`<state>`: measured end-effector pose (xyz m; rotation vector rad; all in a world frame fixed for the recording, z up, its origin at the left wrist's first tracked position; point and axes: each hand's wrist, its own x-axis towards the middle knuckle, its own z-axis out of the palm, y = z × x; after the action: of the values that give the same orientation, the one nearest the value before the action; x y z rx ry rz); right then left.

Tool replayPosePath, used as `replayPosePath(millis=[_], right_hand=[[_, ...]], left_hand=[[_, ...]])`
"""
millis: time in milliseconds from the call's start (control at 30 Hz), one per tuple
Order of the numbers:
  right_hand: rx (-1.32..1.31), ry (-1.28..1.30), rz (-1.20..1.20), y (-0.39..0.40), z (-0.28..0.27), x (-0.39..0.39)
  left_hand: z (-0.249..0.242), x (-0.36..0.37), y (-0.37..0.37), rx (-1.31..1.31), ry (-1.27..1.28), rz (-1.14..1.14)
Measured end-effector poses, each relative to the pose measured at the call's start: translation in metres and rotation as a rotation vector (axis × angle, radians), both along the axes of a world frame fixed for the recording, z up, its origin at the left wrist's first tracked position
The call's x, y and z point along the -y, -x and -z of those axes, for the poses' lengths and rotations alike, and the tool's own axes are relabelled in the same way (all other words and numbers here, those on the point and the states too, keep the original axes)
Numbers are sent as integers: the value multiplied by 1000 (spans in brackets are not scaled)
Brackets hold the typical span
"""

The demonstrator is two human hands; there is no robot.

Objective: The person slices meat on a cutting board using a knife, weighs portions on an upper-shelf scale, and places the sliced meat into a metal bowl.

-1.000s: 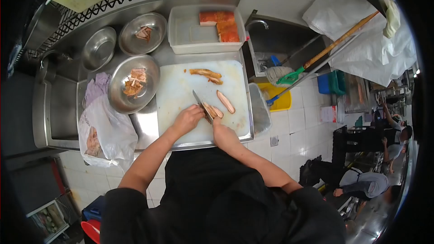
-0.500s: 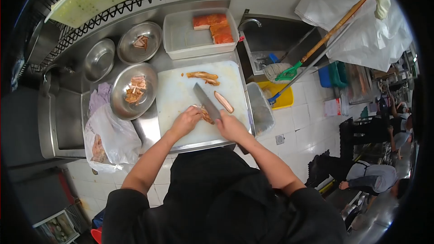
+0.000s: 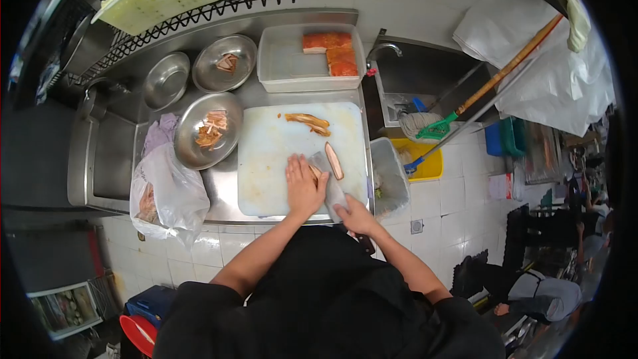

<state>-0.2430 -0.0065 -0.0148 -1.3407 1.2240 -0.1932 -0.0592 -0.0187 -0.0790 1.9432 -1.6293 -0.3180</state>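
Observation:
On the white cutting board (image 3: 262,153), my left hand (image 3: 306,186) lies with fingers stretched out over cut meat (image 3: 314,171), which it mostly hides. My right hand (image 3: 355,216) is closed on a cleaver (image 3: 336,201) near the board's front right corner. Its broad blade points up the board, beside my left thumb and partly hidden by that hand; the dark handle sticks out toward my body. A long pale strip of meat (image 3: 333,161) lies right of the blade. Farther up the board rests a browned strip of meat (image 3: 309,122).
Left of the board, a steel bowl (image 3: 229,134) holds cut meat; another bowl (image 3: 250,74) holds a few pieces. A plastic tub (image 3: 282,83) with reddish meat slabs stands behind. A plastic bag (image 3: 179,189) sits left, a clear bin (image 3: 389,189) right. Mop handles (image 3: 512,60) lean right.
My left hand has gone from curled fingers on the meat to lying flat over it. The cleaver has come nearer my body, its handle lower. The whole view has shifted slightly.

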Motion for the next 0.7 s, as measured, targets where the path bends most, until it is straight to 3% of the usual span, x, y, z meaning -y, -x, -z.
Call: replayPosePath(millis=[100,167,200,300,367,400,433,467,500,533,567,600,633,700], right_hand=[[42,9,-116,-32,4,2],[4,13,-171,-49,-8,14],[53,37,-175,-58,-19,17],[177,212,-192,-95,-20,26],[233,468,-248,-130,-22,39],[224,473,-231,-141,-41,46],[159,316,-272,-150,-73,53],[96,156,-309,-155,-91,55],[93,160,-290,-154,-87,53],[44,399,-280,-149,-77,49],[-13,635,-269,-142,-67,45],[-25,634,-247,-133,-59,41],[-118,676,-243,-121,-49,34],[-235,699,-217,-97,-26,23]], left_hand=[[3,9,8,-24,22,-84],[9,15,-4,-278,118,-172],[3,16,-14,-277,169,-206],[-44,30,-63,-313,332,-286],[-71,46,-113,-337,385,-279],[-75,57,-143,-405,369,-288],[-76,68,-173,-473,353,-295],[-66,80,-210,-367,281,-326],[-55,90,-238,-258,209,-352],[-51,93,-248,-262,209,-330],[-44,93,-254,115,149,-470],[-40,93,-259,494,89,-597],[-50,91,-260,488,90,-567],[-75,80,-262,-105,273,-279]])
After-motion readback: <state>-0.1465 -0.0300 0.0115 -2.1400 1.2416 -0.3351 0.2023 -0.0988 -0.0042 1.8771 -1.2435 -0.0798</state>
